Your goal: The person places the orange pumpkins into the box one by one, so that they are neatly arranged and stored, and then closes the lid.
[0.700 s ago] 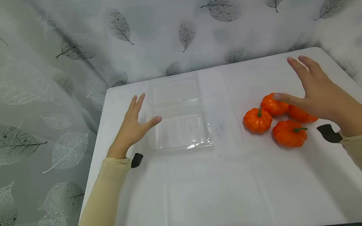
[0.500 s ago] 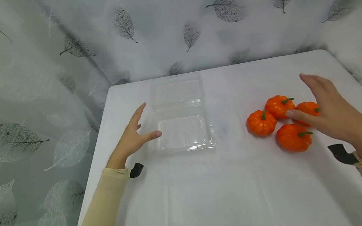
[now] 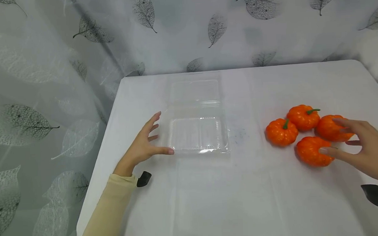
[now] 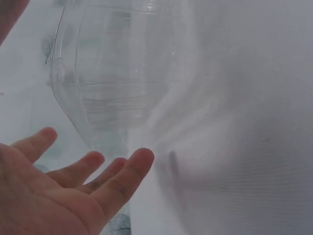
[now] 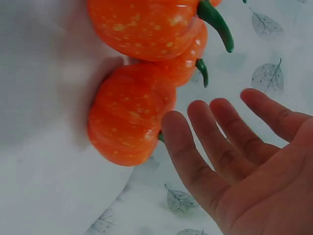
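Observation:
A clear plastic clamshell box [image 3: 195, 133] lies unfolded on the white table, its lid [image 3: 194, 91] toward the back. Just left of its base is my left hand [image 3: 140, 149], fingers spread and holding nothing; the thumb tip overlaps the box's front left corner in the head view. Several small orange pumpkins with green stems sit grouped at the right: a left one [image 3: 281, 132], a back one [image 3: 303, 117], a right one [image 3: 332, 128] and a front one [image 3: 313, 151]. Over the right and front pumpkins reaches my right hand [image 3: 363, 150], its fingers extended and thumb apart, gripping nothing.
The white table [image 3: 223, 200] has its back edge against a curtain [image 3: 179, 31] printed with grey leaves. The same curtain hangs along the left side. A wide stretch of table lies between the box and the pumpkins.
My right hand has come down and nearer to the front and right pumpkins. The left hand has lowered slightly beside the box. The head view has shifted; box and pumpkins keep their places.

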The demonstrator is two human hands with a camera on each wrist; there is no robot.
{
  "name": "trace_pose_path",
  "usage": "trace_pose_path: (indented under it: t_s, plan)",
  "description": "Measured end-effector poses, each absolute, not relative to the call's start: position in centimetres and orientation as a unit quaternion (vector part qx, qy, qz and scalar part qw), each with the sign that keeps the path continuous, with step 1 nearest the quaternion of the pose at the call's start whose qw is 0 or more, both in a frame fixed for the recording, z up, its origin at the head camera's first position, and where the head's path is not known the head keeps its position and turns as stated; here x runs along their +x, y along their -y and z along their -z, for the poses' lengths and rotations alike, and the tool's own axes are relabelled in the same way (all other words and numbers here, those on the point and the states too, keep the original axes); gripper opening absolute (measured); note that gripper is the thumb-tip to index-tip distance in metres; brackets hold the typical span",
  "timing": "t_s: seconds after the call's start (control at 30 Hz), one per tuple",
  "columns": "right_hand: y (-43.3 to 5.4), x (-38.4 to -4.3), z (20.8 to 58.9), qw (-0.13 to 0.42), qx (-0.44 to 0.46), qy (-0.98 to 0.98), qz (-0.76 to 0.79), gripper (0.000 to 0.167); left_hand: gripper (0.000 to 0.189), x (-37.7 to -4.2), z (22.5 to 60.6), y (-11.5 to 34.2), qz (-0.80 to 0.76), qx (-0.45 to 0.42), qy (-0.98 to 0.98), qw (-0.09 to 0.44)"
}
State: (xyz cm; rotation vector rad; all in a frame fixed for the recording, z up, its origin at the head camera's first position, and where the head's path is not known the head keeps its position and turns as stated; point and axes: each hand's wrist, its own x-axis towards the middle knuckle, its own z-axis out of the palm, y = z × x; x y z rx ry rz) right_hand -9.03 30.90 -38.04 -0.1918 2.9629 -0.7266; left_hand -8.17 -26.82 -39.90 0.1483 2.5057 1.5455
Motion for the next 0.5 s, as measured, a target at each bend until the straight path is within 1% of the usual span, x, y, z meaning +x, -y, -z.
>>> trace_pose_path:
  t_s: [0.17,0.37,0.5]
  plan:
    - [-31.4,-8.1,39.2,0.056,-0.05,-0.968,0.241,0.1,0.126,-7.9,39.9,26.8,-0.523,0.04,-0.845,0.101]
    - [-31.3,-7.8,39.9,0.076,-0.031,-0.965,0.249,0.108,0.122,-7.8,40.0,26.8,-0.536,0.032,-0.838,0.095]
    - [-30.9,-7.7,40.5,0.093,-0.034,-0.961,0.259,0.112,0.122,-7.7,39.9,26.8,-0.531,0.03,-0.842,0.091]
